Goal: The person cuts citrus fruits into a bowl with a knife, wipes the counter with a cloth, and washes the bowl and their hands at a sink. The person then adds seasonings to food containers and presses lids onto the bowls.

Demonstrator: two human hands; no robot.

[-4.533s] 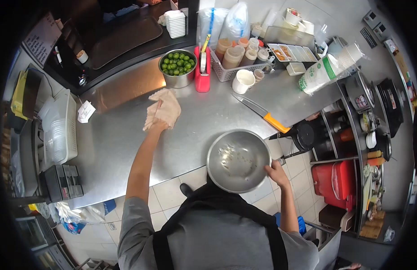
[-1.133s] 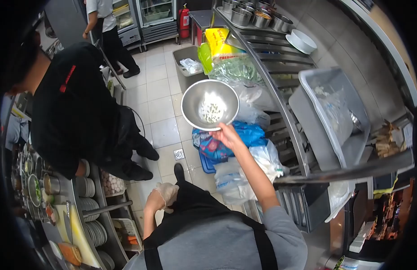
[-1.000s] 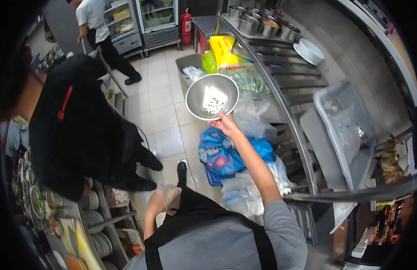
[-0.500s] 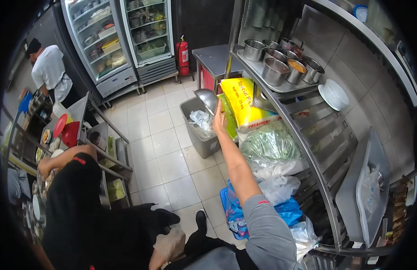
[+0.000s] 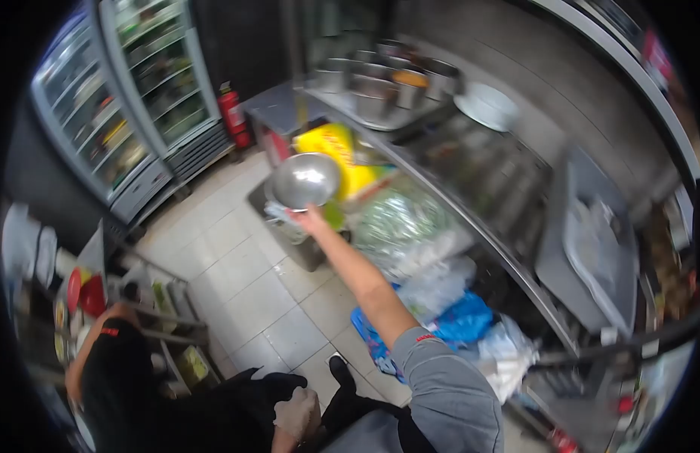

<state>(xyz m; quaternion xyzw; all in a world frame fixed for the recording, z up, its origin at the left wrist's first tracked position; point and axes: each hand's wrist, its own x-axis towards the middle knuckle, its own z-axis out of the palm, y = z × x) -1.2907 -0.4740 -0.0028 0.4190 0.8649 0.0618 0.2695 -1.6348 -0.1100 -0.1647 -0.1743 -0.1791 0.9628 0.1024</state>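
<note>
A shiny metal bowl [image 5: 308, 181] is in my right hand [image 5: 309, 219], at the end of my outstretched arm. My fingers grip its near rim, and its bright inside faces me. Below and behind the bowl is a grey bin [image 5: 305, 255], largely covered by the bowl and my hand. Close to my body, my left hand [image 5: 296, 414] is curled closed and looks covered by a thin translucent glove. Whether something lies inside its fingers is hidden. The black clothing of a co-worker [image 5: 131, 362] is beside it.
A yellow rice sack [image 5: 354, 177] and bagged greens [image 5: 399, 219] lie beneath a metal shelf with several pots [image 5: 374, 98]. Blue and clear bags [image 5: 463, 317] sit on the floor at right. Glass-door fridges [image 5: 157, 83] and a fire extinguisher [image 5: 233, 117] stand at the back.
The bowl has turned from tilted over the bin to showing me its inside, and it has lifted slightly. My view has swung right. My left hand stays low and curled.
</note>
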